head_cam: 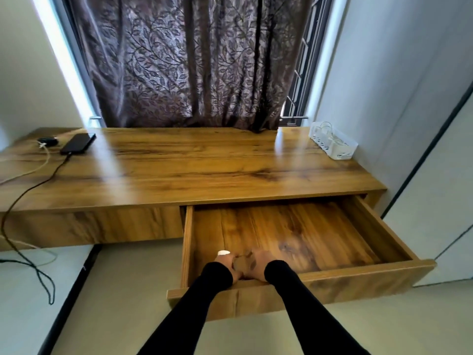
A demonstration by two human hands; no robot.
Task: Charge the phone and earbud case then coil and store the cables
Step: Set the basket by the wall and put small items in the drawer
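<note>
A black phone (78, 143) lies on the far left of the wooden desk (204, 165) with a black cable (33, 188) plugged into it. Beside it sits a dark earbud case (48, 141) with a white cable (44, 160) attached. Both cables run off the desk's left edge. Below the desk's right half, a wooden drawer (384, 231) stands pulled out, and its floor looks bare. My left hand (226, 265) and my right hand (258, 263) sit close together on the drawer's front panel, fingers curled over its top edge. The hands are blurred.
A white slotted basket (344, 147) holding coiled white cables stands at the desk's back right corner. A patterned curtain (192, 60) hangs behind the desk. The black cable loops across the floor at the left. A white cabinet door (440, 201) stands to the right.
</note>
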